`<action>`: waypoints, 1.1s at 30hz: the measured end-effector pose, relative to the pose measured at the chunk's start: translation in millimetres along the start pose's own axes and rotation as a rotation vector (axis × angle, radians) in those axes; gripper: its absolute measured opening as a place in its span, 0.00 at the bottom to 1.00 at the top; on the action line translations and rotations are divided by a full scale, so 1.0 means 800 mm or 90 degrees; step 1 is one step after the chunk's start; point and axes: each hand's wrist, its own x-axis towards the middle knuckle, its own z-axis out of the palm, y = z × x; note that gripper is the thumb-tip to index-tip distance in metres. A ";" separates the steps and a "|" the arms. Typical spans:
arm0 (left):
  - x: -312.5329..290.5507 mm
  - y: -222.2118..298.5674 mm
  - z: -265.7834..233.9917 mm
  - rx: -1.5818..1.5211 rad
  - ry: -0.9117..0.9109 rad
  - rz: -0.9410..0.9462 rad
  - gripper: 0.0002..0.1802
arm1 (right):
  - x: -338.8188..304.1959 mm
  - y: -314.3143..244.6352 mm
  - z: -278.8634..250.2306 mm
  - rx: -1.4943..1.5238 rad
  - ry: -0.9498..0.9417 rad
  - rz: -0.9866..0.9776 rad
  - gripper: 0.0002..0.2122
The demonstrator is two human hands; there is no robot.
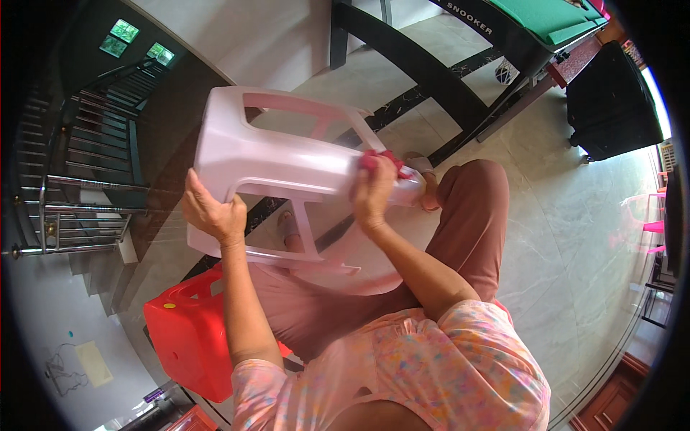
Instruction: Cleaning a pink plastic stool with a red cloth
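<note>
A pale pink plastic stool (287, 156) lies tipped on its side in front of me, over my lap, its legs pointing to the right. My left hand (214, 214) grips the rim of its seat, thumb on the near side. Bunched in my right hand (375, 192) is a dark red cloth (372, 159), pressed against a stool leg near its foot end. That hand is slightly blurred, and the cloth hides part of the leg.
Beside me on the left stands a red plastic stool (190, 337). A black-framed table with green cloth (546, 21) is at the far right, with a black suitcase (611, 108) near it. Metal stair railings (90, 144) rise on the left. The floor (560, 237) is tiled.
</note>
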 end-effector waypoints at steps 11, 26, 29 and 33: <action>-0.014 0.015 0.000 -0.100 0.034 0.078 0.34 | 0.045 -0.171 0.031 0.156 -0.218 -0.114 0.17; -0.023 0.061 -0.036 -0.158 -0.072 0.195 0.34 | 0.034 -0.079 -0.065 0.128 -0.263 0.047 0.13; -0.033 0.086 -0.072 -0.205 -0.162 0.176 0.31 | 0.028 -0.070 -0.075 0.103 -0.247 0.066 0.13; -0.119 0.062 -0.083 -0.337 -0.191 0.023 0.30 | 0.018 -0.064 -0.076 0.154 -0.225 0.045 0.14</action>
